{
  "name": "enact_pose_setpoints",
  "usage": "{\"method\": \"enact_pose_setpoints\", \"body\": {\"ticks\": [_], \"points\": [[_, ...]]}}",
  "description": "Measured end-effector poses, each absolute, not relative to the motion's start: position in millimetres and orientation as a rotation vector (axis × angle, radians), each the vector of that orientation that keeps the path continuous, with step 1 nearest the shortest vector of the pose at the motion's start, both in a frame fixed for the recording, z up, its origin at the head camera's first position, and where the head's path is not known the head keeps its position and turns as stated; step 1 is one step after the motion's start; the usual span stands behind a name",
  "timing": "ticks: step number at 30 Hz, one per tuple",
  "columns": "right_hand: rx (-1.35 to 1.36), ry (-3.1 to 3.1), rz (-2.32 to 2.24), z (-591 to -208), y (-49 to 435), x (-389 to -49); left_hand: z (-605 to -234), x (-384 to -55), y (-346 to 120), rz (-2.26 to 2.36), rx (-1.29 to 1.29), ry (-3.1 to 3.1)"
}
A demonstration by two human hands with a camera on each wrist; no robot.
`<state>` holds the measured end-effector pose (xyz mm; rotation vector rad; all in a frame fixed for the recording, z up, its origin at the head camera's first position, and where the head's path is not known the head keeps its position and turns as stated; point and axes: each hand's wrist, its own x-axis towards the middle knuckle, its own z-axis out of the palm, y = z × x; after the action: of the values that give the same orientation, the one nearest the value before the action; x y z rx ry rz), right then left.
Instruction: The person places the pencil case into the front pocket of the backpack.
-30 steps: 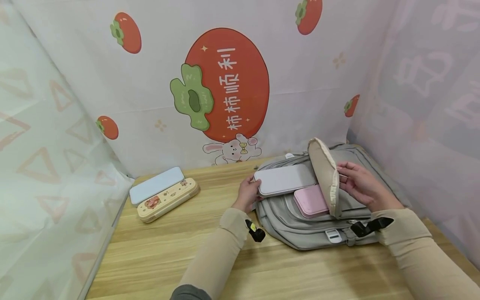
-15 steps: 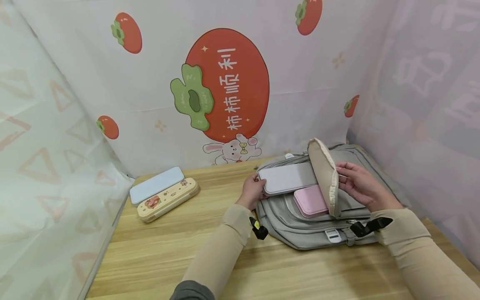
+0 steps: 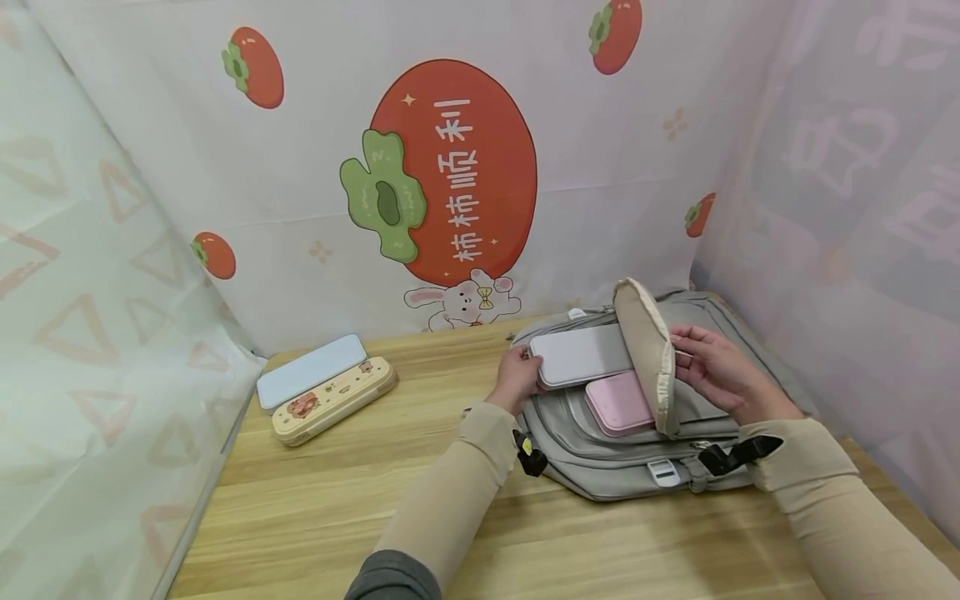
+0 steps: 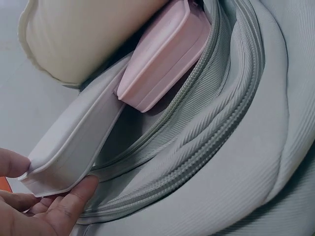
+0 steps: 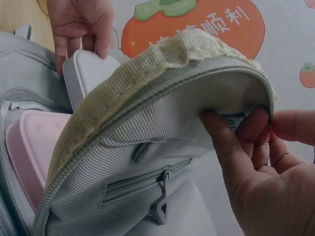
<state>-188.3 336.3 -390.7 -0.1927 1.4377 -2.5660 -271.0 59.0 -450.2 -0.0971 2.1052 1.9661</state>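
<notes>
My left hand [image 3: 516, 379] grips the near end of a white pencil case [image 3: 581, 354], thumb on top and fingers beneath. The case's far end lies inside the open pocket of a grey backpack [image 3: 585, 467] and is hidden under the pocket flap. Next to it a pink case [image 3: 621, 403] sits partly in the same pocket. My right hand [image 3: 723, 371] holds up the beige-lined flap [image 3: 648, 350]. In the right wrist view its thumb and fingers [image 5: 226, 142] pinch the flap's zipped edge. The left wrist view shows the white case [image 4: 74, 132] touching the pink case [image 4: 162, 54].
A light blue case [image 3: 313, 371] and a yellow pencil case with bear pictures [image 3: 335, 400] lie side by side at the left of the wooden table [image 3: 315, 517]. Printed cloth walls [image 3: 600, 167] stand behind and on both sides. The backpack lies flat at the right.
My left hand has moved right, pushing the white pencil case further under the flap. The right hand holds the flap in the same place.
</notes>
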Motion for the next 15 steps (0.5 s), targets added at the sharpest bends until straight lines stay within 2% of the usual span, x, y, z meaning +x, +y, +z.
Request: {"method": "enact_pose_setpoints", "body": {"ticks": [15], "points": [[-0.177, 1.444, -2.571, -391.5, 336.9, -187.8, -456.0, -278.5, 83.3, 1.920, -0.076, 2.216]]}}
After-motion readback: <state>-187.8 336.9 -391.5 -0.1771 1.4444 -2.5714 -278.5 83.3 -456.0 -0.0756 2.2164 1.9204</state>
